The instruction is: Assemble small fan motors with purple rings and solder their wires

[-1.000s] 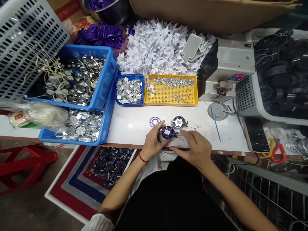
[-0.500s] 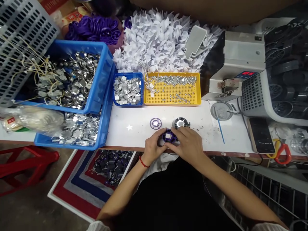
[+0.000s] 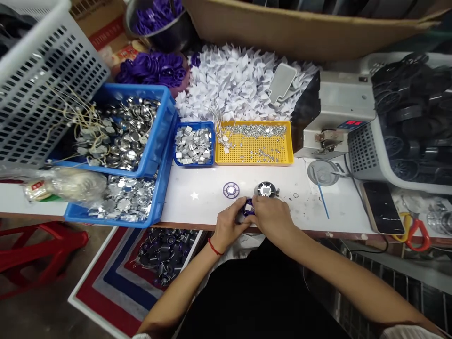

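Both hands meet near the front edge of the white table around a small round purple spoked part [image 3: 249, 207] with a silver square at its centre. My left hand [image 3: 228, 226] has thumb and fingers closed about its left side. My right hand [image 3: 274, 217] grips it from the right, the curled fingers covering part of it. Just behind lies a flat purple spoked ring [image 3: 230, 190] with a light square in the middle. Behind the right hand sits a black round part [image 3: 267, 189] with a shiny spoked top.
A yellow perforated tray [image 3: 254, 163] of small metal beads and a small blue tray [image 3: 194, 164] of silver pieces stand behind. Larger blue bins [image 3: 155, 155] are left. At right are a grey machine [image 3: 339, 99], round lid [image 3: 322, 172], phone [image 3: 383, 207] and scissors [image 3: 418, 235].
The camera view has shifted, so the table items sit lower in the picture. My right fingers have curled further over the purple part, which both hands still hold.
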A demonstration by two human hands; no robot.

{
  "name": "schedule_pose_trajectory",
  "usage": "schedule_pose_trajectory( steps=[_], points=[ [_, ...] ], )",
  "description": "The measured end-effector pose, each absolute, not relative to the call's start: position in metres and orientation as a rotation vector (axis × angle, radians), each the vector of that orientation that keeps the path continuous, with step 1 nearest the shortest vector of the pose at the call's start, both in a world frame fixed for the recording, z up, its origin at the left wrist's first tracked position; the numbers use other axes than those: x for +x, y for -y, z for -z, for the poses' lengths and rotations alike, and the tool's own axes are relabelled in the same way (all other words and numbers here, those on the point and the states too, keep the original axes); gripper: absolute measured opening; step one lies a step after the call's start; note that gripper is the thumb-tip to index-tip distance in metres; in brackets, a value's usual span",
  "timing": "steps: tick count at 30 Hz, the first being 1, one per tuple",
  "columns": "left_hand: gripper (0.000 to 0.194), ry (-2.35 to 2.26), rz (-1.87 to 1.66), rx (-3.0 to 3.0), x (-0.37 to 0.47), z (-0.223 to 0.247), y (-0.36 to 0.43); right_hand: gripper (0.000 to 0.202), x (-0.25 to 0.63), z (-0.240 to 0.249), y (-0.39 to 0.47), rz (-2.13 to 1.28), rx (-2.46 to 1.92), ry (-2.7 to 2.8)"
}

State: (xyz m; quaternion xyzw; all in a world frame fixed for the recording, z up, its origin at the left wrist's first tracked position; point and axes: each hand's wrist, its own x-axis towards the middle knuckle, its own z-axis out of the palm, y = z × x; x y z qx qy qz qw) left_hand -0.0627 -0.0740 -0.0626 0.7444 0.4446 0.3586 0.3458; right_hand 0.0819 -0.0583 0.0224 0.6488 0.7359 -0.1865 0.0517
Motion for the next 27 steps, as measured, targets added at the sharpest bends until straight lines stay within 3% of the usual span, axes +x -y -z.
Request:
schedule_pose_trajectory(
  steps=[8,12,15,18,24,27],
  points=[
    [0.07,-1.139,-0.766,1.988,-0.086,0.038,0.075,0.029,0.108,-0.042,0.024,0.563,2.037,-2.475],
    [0.051,-1.632,-0.817,1.881,-0.088,0.033,0.053,0.024,0.118,-0.037,-0.076,0.613,2.649,-2.507],
    [0.049,-1.937,-0.646,2.018,-0.078,0.038,0.033,0.018,0.097,-0.016,-0.138,0.958,2.886,-2.169],
    [0.036,-1.901,-0.576,2.162,-0.068,0.042,0.029,0.017,0.072,0.007,-0.164,1.04,2.983,-1.976],
    [0.016,-1.66,-0.879,1.816,-0.065,0.045,0.038,0.022,0.071,0.017,-0.157,1.307,2.956,-2.09],
    [0.023,-1.508,-0.978,1.345,-0.064,0.042,0.025,0.022,0.09,0.003,-0.15,1.396,2.871,-2.303]
  ],
)
